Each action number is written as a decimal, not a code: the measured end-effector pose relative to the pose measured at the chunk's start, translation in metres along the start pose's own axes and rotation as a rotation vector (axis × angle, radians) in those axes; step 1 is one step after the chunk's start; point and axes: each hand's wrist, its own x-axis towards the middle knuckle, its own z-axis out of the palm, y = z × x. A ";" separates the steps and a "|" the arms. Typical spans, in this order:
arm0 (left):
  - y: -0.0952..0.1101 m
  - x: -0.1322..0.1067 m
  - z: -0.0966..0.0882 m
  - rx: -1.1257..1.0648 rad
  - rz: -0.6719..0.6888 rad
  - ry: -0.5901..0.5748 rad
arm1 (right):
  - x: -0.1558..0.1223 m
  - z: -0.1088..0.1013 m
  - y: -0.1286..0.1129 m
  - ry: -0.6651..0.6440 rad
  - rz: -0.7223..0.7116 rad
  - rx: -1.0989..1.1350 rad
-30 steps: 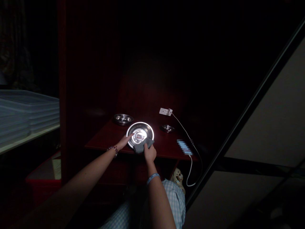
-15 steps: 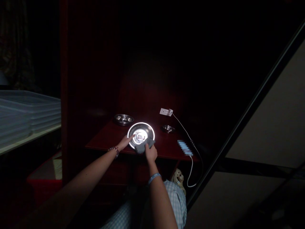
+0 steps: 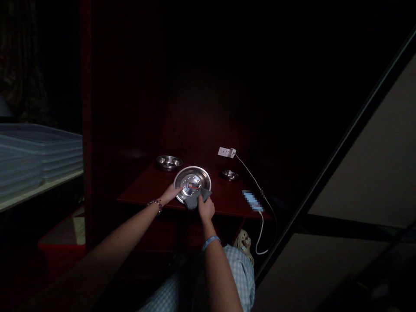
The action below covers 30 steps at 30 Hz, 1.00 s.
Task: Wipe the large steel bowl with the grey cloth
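A shiny steel bowl (image 3: 196, 175) is tilted toward me at the front edge of the dark red desk (image 3: 146, 190). My left hand (image 3: 169, 194) grips its left rim, with the thumb over the inside. In my right hand (image 3: 206, 209) a grey cloth (image 3: 194, 200) is pinched against the bowl's lower right rim. A label shows on the bowl's bottom. Behind it to the left stands another steel bowl (image 3: 169, 163); a smaller steel bowl (image 3: 229, 175) sits to the right.
A white wall socket (image 3: 226, 152) holds a charger, its white cable (image 3: 250, 171) hanging down the right side. A blurred-out phone (image 3: 252, 201) lies at the desk's right edge. Stacked clear plastic boxes (image 3: 61, 151) fill a shelf at left. Below is a beige clog (image 3: 243, 242).
The glare on the bowl has dimmed, and the label inside shows more clearly. Both hands, the bowl and the cloth stay almost in place.
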 end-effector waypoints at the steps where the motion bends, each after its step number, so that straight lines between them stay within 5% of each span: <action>1: 0.000 0.000 0.000 0.000 0.006 -0.010 | 0.000 0.000 0.000 -0.001 0.001 -0.002; 30: -0.001 0.003 -0.002 -0.051 0.045 0.001 | -0.001 0.001 -0.001 -0.004 -0.022 -0.023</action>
